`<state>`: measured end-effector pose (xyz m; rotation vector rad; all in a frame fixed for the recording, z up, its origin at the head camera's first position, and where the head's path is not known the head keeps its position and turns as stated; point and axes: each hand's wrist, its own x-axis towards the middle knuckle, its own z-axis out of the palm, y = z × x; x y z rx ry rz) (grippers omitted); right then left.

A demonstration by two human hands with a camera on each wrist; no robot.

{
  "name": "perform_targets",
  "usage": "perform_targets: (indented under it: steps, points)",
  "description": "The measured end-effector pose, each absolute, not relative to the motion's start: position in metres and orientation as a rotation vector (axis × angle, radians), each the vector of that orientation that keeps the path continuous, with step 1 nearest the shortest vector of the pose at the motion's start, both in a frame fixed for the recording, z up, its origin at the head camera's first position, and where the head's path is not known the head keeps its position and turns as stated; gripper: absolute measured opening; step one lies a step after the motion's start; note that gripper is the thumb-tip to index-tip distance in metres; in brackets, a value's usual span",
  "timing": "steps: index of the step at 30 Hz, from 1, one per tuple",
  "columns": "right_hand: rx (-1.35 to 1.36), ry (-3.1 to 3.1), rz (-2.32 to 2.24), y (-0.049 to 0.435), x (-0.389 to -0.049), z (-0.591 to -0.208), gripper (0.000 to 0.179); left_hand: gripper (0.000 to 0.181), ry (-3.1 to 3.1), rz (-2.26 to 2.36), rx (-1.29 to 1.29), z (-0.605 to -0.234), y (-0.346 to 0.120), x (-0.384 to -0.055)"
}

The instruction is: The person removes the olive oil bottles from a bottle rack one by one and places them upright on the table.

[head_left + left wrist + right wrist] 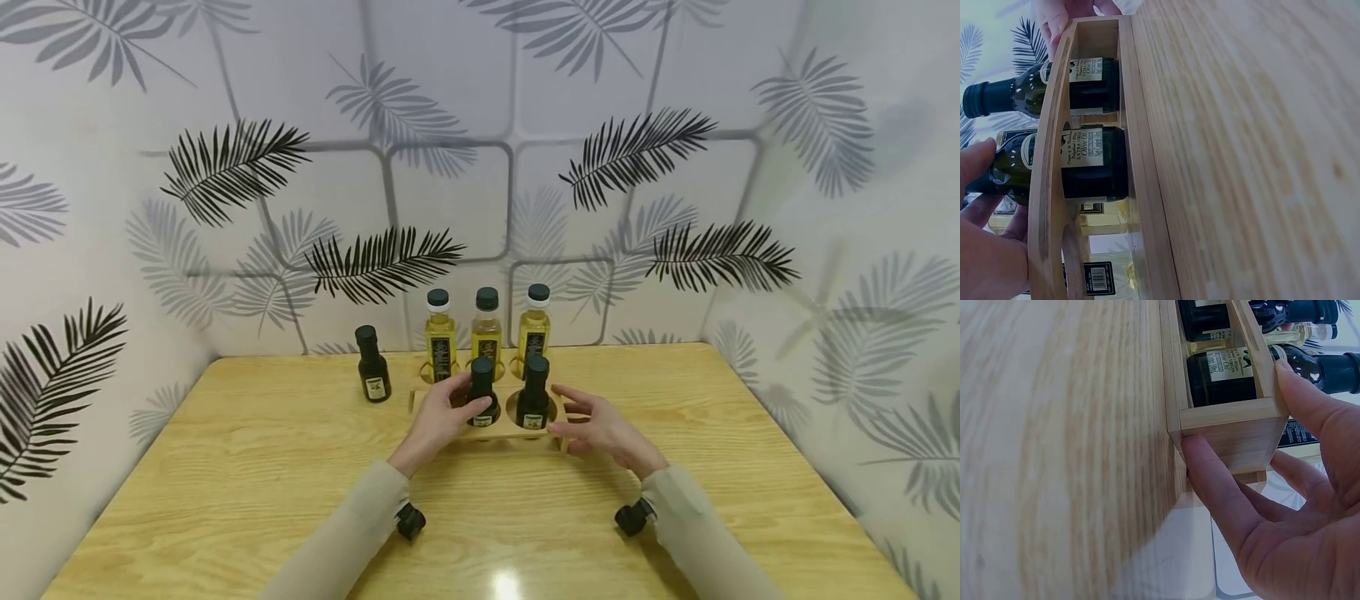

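A two-tier wooden bottle rack [517,432] stands on the table. My left hand [442,417] holds a dark olive oil bottle [482,385], thumb on one side and fingers on the other; this bottle stands upright in the middle hole of the front row. To its right, a second dark olive oil bottle [536,385] stands in the end hole. My right hand [602,430] grips the rack's right end. In the right wrist view, its thumb rests at the top board and a finger presses on the end panel [1229,440].
Three clear bottles of yellow oil, left [441,333], middle [487,333] and right [535,329], stand in the back row. Another dark bottle [373,367] stands on the wooden table [262,467], left of the rack. A leaf-patterned wall [450,200] rises behind.
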<state>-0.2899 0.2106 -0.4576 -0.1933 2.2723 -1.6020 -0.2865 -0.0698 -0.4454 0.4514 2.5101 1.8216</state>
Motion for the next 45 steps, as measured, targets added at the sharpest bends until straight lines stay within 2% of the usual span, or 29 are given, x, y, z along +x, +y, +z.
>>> perform_targets:
  steps: [22, 45]
  points:
    - [-0.216, 2.282, -1.59, 0.212, -0.29, -0.456, 0.079, 0.04, 2.362, 1.934, 0.423, -0.447, -0.07, -0.29]
    - [-0.205, 2.295, -1.595, 0.212, -0.289, -0.456, 0.079, 0.052, 2.337, 2.068, 0.463, -0.433, -0.077, -0.285]
